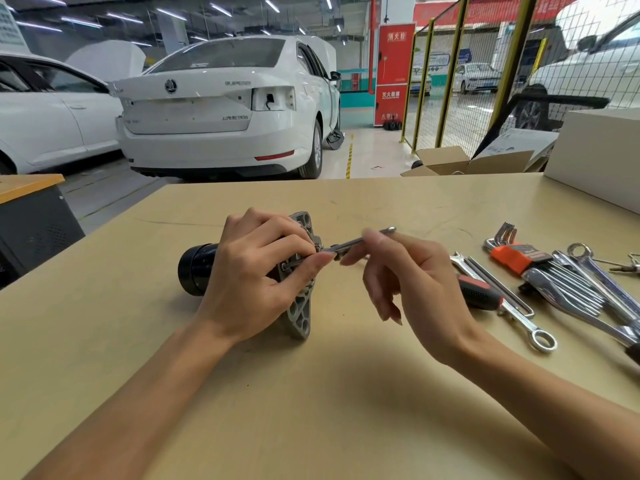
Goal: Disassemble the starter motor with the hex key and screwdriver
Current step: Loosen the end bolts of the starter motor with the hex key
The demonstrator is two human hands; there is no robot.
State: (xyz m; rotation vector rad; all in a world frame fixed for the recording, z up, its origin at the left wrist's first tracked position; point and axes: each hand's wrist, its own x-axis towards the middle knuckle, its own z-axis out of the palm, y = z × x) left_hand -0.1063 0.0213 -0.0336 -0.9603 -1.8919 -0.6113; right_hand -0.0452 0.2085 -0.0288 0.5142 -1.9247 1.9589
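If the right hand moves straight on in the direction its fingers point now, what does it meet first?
Probably the left hand: the right hand, pinching the hex key, points left toward the left thumb and the starter motor behind it. Depth is unclear.

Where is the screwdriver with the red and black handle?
In the head view the screwdriver lies on the table, right of the right hand, beside the spanner.

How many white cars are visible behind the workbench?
4, perhaps more hidden. One sedan straight ahead with its rear facing us, one at the left edge, one small car far behind the fence, one close behind the mesh at right.
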